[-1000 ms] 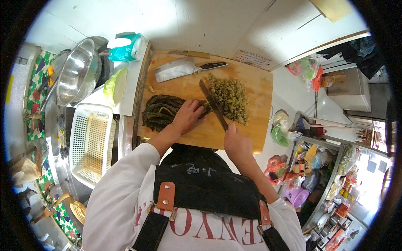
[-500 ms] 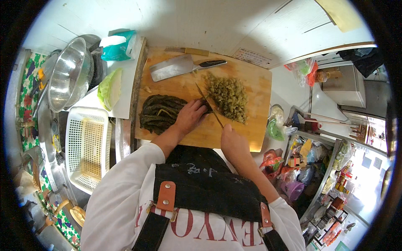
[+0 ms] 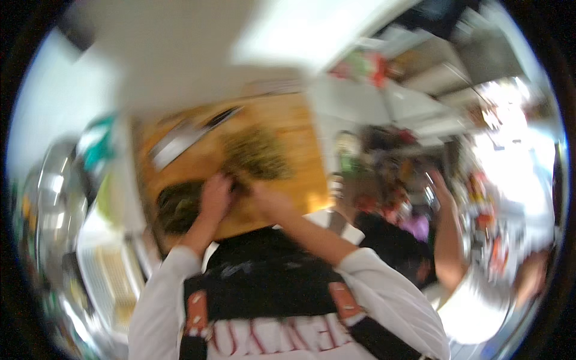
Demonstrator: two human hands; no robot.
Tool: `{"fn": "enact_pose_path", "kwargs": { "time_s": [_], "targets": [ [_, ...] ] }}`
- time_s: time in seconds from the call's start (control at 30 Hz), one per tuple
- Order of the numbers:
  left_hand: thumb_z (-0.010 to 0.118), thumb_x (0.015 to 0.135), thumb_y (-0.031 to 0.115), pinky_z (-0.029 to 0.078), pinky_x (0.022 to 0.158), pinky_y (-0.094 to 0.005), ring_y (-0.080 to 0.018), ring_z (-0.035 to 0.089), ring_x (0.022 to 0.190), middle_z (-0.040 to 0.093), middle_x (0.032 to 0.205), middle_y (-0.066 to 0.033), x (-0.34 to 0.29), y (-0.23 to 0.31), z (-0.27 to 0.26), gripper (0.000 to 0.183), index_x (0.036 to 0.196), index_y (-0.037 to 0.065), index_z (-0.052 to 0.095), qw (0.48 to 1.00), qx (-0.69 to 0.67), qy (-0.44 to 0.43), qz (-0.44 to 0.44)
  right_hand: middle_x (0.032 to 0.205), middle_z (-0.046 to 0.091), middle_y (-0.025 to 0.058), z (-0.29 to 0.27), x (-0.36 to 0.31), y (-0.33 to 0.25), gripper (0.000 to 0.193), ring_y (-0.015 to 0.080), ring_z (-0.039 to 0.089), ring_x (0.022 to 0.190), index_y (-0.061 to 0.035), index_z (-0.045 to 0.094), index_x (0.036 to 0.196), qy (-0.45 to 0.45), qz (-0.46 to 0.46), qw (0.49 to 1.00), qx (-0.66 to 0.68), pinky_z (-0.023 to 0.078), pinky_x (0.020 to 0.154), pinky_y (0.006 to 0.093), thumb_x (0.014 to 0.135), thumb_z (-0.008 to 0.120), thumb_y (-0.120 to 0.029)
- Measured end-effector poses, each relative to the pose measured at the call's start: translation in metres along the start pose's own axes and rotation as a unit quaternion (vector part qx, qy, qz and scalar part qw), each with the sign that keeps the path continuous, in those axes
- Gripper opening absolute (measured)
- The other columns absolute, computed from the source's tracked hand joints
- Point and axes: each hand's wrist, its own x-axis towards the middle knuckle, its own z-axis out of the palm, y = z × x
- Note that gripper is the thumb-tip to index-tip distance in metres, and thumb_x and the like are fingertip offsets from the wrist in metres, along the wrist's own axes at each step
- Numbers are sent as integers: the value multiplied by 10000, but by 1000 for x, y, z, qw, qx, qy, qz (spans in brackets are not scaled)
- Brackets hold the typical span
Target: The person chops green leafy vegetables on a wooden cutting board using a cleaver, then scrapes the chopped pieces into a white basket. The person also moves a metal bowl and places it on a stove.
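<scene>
The picture is smeared by motion. On the wooden cutting board (image 3: 294,126) my left hand (image 3: 217,191) presses and holds the right end of a dark pile of leafy greens (image 3: 180,207). Close beside it my right hand (image 3: 267,201) is closed round the handle of a knife, whose blade is lost in the blur now but shows half a second ago. A heap of chopped green pieces (image 3: 255,153) lies just beyond my hands. Farther back on the board rests a cleaver (image 3: 177,144) with a dark handle, touched by neither hand.
At the right a co-worker's bare arm (image 3: 449,240) is raised near bagged goods on shelves. To the left are a white plastic basket (image 3: 111,270), a steel bowl (image 3: 60,186), a pale cabbage piece (image 3: 108,201) and a teal tissue pack (image 3: 99,144). A wall stands behind the board.
The whole view has swung right and blurred, so the board sits farther left. A co-worker's arm has come into view at the right. My hands stay close together over the board.
</scene>
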Motion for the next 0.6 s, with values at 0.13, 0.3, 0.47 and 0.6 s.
{"fn": "enact_pose_path", "kwargs": {
  "time_s": [0.13,0.3,0.47,0.6],
  "targets": [
    [776,707,270,370,918,-512,-426,421,1118,415,1208,-277,-6,-12,7,550,1054,-25,467,999,43,20,-21,895,640,251,-15,-19,2,231,417,633,833,-52,447,1079,43,-82,995,-36,495,686,524,916,394,-207],
    [770,720,220,396,966,-468,-432,417,1157,372,1289,-272,6,-8,21,861,1357,-73,269,999,16,-25,-35,920,652,217,-22,-26,31,357,413,626,862,8,430,1178,40,-46,998,-12,493,689,507,898,433,-214],
    [757,722,173,427,930,-461,-421,462,1123,428,1268,-245,19,2,11,748,1316,-42,357,995,-24,-67,-75,972,606,302,-1,10,39,252,462,596,904,-27,414,1083,82,62,990,100,456,745,551,942,354,-226],
    [494,922,215,431,877,-456,-395,508,1051,550,1056,-229,29,4,15,368,1192,-34,472,974,-135,-62,-172,933,608,312,-26,-9,17,274,480,597,872,-36,406,1077,35,-6,999,23,454,720,566,953,356,-274]
  ]
}}
